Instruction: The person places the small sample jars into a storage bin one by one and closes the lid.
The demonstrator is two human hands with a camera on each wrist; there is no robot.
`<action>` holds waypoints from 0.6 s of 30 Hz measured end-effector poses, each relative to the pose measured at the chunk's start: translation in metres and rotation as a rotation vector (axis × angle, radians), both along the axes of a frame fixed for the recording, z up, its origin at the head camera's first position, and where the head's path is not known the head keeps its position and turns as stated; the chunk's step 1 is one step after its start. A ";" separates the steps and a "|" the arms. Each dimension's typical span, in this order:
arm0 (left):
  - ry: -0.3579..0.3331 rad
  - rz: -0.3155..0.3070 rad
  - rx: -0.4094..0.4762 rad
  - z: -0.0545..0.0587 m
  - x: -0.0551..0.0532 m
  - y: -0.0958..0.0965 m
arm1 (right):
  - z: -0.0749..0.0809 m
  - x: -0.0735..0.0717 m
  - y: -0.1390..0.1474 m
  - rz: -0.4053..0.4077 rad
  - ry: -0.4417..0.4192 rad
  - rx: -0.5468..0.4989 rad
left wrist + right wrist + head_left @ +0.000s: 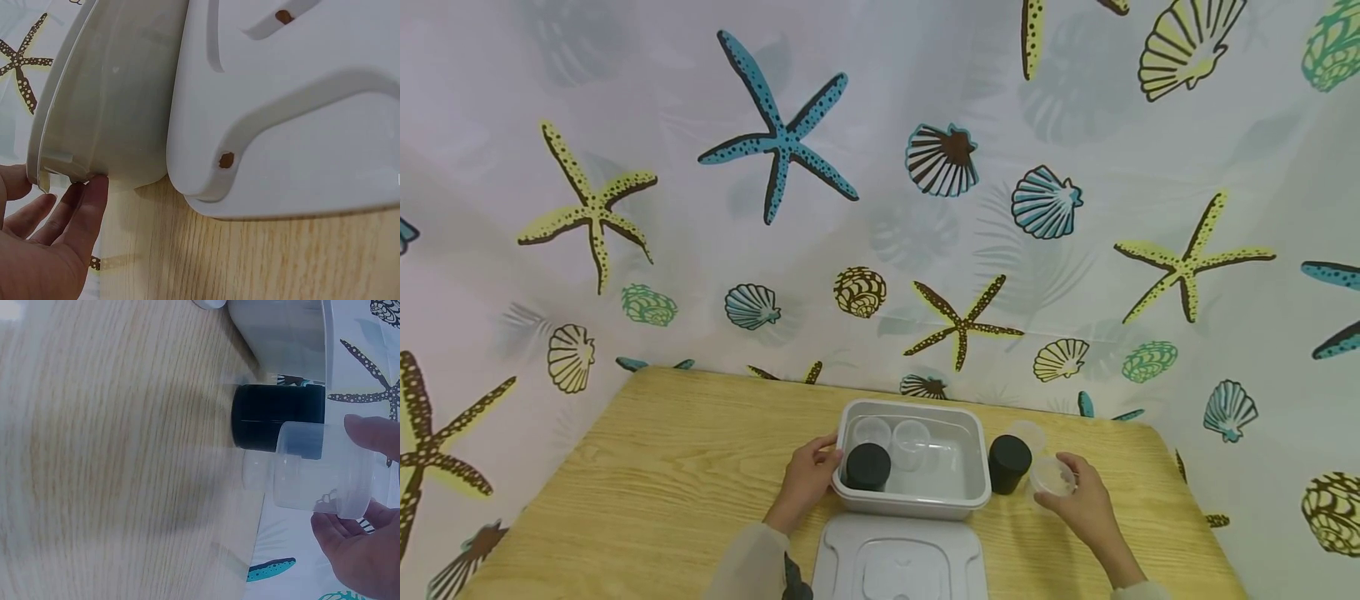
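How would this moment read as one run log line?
left hand: holds bin; right hand: grips clear container; in bin: black container, clear containers; beside bin: another black container; lid: off, on table

Left sleeve [747, 562]: pale cream, plain, long, reaching near the wrist.
Strap [790, 567]: black, narrow, over the left cuff; rounded black lump [798, 591] at its lower end.
Right sleeve [1141, 592]: pale cream, mostly cut off by frame edge.
Left grip [810, 475]: bare hand.
Right grip [1086, 502]: bare hand.

Tub [119, 94] partly beyond left wrist view's top
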State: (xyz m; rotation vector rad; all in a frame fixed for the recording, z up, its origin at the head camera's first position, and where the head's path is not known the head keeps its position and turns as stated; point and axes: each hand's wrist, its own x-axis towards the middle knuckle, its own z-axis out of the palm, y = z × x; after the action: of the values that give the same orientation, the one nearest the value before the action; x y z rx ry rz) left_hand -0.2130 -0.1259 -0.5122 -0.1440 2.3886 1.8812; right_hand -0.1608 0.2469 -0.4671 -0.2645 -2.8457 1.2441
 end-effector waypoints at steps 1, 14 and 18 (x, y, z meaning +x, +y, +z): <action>0.001 0.000 0.000 0.000 0.000 0.000 | 0.000 0.000 0.000 0.002 0.000 -0.003; -0.004 0.002 -0.008 -0.001 -0.002 -0.001 | 0.009 0.004 -0.009 0.011 0.022 -0.046; 0.006 -0.002 -0.008 -0.001 -0.001 0.000 | 0.011 0.005 -0.012 0.018 0.030 -0.053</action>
State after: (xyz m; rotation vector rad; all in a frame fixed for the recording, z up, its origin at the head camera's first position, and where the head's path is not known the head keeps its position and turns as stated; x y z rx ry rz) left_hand -0.2142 -0.1263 -0.5128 -0.1370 2.3992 1.8740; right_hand -0.1553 0.2349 -0.4563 -0.2205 -2.7996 1.3163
